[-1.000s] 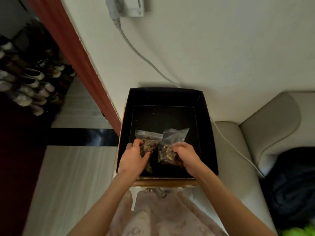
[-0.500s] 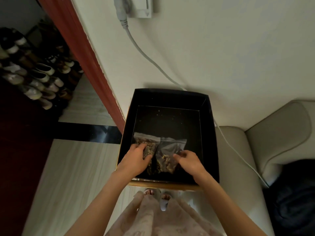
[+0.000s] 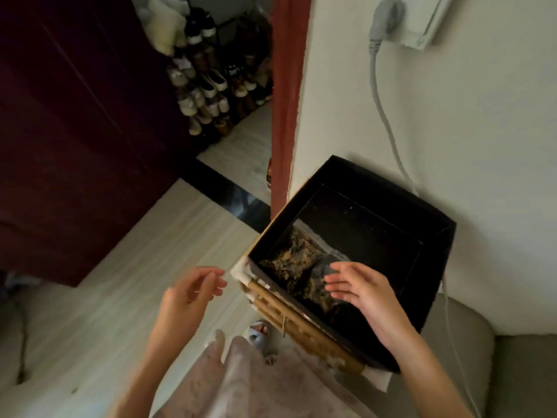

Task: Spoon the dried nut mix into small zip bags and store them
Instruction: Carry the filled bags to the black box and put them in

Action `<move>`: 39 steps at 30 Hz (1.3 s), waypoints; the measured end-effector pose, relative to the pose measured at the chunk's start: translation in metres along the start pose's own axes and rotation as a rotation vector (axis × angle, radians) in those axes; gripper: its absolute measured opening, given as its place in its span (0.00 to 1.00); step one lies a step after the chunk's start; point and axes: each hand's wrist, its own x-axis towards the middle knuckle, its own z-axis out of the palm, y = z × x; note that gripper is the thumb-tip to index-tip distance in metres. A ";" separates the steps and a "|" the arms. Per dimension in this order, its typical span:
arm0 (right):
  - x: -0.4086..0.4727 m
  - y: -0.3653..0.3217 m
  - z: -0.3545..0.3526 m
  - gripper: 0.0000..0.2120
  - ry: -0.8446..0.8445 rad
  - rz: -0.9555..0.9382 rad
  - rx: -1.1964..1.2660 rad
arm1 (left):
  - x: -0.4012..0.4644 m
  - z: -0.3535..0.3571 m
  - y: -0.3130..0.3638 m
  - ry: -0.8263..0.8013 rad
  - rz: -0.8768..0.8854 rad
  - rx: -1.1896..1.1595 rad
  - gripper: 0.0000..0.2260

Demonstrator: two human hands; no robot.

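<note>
The right hand has its fingers stretched out nearly straight and lightly spread, pointing left, and they hold nothing. It hovers over the near part of a black box, above the right one of 2 small zip bags; whether the fingertips touch the plastic cannot be told. The left hand is open too, its fingers loosely bent with the palm turned toward the right, and it holds nothing. It sits out over the pale floor, just left of the box's near left corner and apart from it.

The 2 zip bags of nut mix lie side by side, flat on the box's floor against its near wall. The left bag shows plainly, brown nut mix under clear plastic with its pale sealed edge pointing to the far side. The right bag is partly covered by the right hand.

The box is open at the top and rests on a woven rattan stand, with white paper showing under its near edge. It stands against a white wall, where a grey cable runs down from a plug at a wall socket. Right of the stand is a beige sofa arm. To the far left, past a red door frame, rows of shoes fill a rack.
</note>
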 end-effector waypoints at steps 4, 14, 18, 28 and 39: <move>-0.002 -0.005 0.017 0.10 -0.136 -0.044 -0.090 | -0.074 -0.007 -0.039 0.357 -0.218 -0.174 0.10; -0.045 0.037 0.126 0.09 -0.694 -0.101 -0.479 | -0.257 -0.014 -0.094 0.882 -0.564 -0.391 0.11; -0.065 0.076 0.171 0.07 -0.812 -0.027 -0.624 | -0.313 -0.014 -0.102 1.083 -0.653 -0.469 0.10; -0.159 0.170 0.307 0.11 -0.940 0.034 -0.727 | -0.439 -0.046 -0.156 1.458 -0.857 -0.673 0.09; -0.234 0.215 0.455 0.12 -1.191 0.064 -0.914 | -0.496 -0.157 -0.192 1.637 -0.919 -0.610 0.09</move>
